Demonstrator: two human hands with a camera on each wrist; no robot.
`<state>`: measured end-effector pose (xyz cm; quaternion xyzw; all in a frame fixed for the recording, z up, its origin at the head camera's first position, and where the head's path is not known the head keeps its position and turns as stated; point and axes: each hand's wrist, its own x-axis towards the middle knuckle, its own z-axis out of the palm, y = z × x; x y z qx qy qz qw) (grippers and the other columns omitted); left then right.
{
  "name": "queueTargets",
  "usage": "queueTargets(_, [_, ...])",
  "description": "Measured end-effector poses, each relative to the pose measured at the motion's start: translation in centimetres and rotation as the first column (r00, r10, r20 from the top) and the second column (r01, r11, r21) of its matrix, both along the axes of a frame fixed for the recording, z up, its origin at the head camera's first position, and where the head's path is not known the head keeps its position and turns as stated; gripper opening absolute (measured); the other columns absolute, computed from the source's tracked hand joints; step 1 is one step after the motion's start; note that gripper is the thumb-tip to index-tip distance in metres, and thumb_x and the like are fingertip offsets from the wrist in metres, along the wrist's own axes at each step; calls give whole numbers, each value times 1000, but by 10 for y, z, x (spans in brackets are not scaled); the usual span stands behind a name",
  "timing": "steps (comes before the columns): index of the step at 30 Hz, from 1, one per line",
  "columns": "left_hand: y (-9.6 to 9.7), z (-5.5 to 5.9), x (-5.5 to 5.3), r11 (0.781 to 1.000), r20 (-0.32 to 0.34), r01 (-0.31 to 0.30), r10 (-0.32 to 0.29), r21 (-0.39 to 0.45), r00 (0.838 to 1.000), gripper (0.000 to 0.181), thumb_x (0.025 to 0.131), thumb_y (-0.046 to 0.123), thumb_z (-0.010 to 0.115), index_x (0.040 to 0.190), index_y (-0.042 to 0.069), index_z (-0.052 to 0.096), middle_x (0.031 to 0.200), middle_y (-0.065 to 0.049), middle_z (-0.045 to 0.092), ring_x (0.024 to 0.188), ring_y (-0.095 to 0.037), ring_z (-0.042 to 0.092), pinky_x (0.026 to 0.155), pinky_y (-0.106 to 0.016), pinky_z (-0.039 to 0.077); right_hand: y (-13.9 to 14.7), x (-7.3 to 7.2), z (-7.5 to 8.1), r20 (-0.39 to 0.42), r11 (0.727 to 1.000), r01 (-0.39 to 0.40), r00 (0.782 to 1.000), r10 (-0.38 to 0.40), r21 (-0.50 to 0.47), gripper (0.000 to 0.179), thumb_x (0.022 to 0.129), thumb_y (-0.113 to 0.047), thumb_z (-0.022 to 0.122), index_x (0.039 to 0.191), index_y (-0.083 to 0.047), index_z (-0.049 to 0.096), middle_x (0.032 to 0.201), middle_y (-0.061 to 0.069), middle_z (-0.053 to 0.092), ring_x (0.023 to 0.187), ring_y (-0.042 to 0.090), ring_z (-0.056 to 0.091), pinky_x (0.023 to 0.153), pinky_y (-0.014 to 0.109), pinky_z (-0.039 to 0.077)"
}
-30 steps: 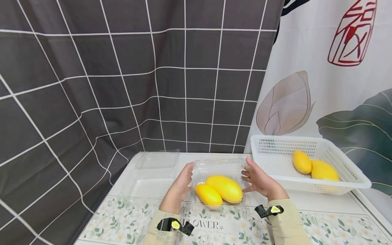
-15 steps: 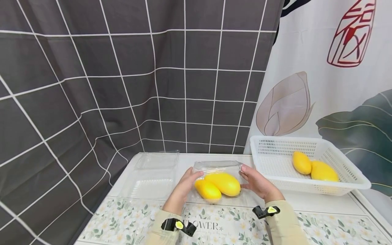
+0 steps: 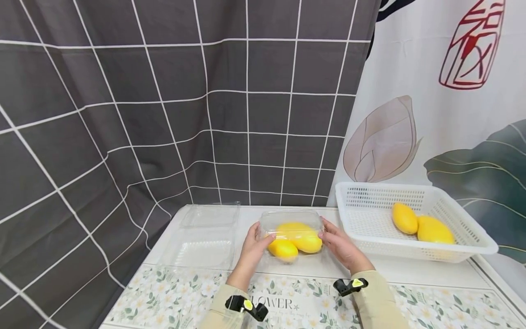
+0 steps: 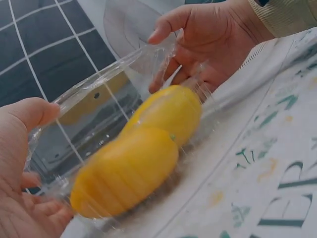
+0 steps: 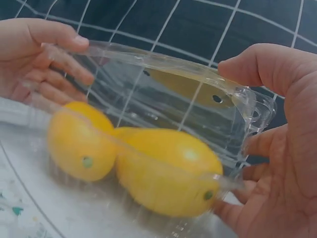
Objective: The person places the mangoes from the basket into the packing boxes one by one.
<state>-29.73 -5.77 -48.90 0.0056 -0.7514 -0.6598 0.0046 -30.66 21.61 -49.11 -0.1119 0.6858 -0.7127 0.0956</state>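
Two yellow mangoes lie side by side in a clear plastic clamshell box (image 3: 273, 221), the smaller mango (image 3: 283, 250) at the left and the larger mango (image 3: 309, 243) at the right. The lid tilts over them, partly lowered, as the right wrist view shows. My left hand (image 3: 252, 249) holds the box's left side, its thumb on the lid's front edge. On the opposite side my right hand (image 3: 344, 246) grips the box, thumb on the lid edge and fingers along the wall.
Another clear clamshell box (image 3: 209, 219) stands opened at the left of the white table. To the right, a white perforated basket (image 3: 357, 210) holds two more mangoes (image 3: 435, 230). A floral printed strip (image 3: 164, 292) runs along the front.
Both hands have closed in on the box's sides and taken hold of the lid. The lid has swung from the back up and forward over the mangoes.
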Motion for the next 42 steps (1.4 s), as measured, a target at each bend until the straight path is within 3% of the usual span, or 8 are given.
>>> queueTargets(11, [-2,-12,-3,999,-16,12,-12,-32,1000,89,87,27,78,159,7,29,164,-21,24,150,-44,23,122,-56,21,-4,-3,-16,-26,998,41,999,-42,-45,82,95,-6,53,159,5,4,169,17,-6,155,33,-11,124,50,-7])
queueTargets(19, [-3,-17,-2,999,-20,17,-17,-27,1000,92,85,25,79,159,10,29,164,-19,26,149,-43,27,120,-57,25,-6,-4,-25,-9,995,63,998,-64,-83,83,92,0,54,159,7,5,170,15,-2,156,27,-5,125,41,0])
queueTargets(25, [-5,-22,-2,999,-42,28,-30,-37,999,93,84,27,81,159,10,28,163,-25,25,148,-46,26,120,-59,23,-5,-2,-29,-63,993,56,996,-63,-105,82,89,3,51,158,10,7,169,20,0,155,32,-4,124,44,-1])
queueTargets(28, [-6,-25,-2,999,-42,50,-50,-12,998,92,84,25,80,158,12,27,163,-26,21,149,-46,22,121,-59,22,-5,0,-31,-84,993,51,995,-61,-110,81,89,3,50,158,9,8,169,20,2,155,33,-4,124,35,3])
queueTargets(34, [-8,-32,-2,984,-76,127,-118,124,990,80,88,7,65,156,7,23,166,-25,10,152,-44,14,123,-56,17,-7,1,-34,-96,993,55,993,-66,-108,78,88,4,43,159,7,10,169,18,4,156,31,-1,112,8,19])
queueTargets(42, [-7,-36,-2,987,-76,122,-114,106,991,70,89,3,42,157,9,24,168,-17,13,154,-40,13,122,-62,5,-7,1,-36,-104,990,43,993,-57,-131,68,98,0,34,160,4,8,169,18,3,156,31,-2,117,14,20])
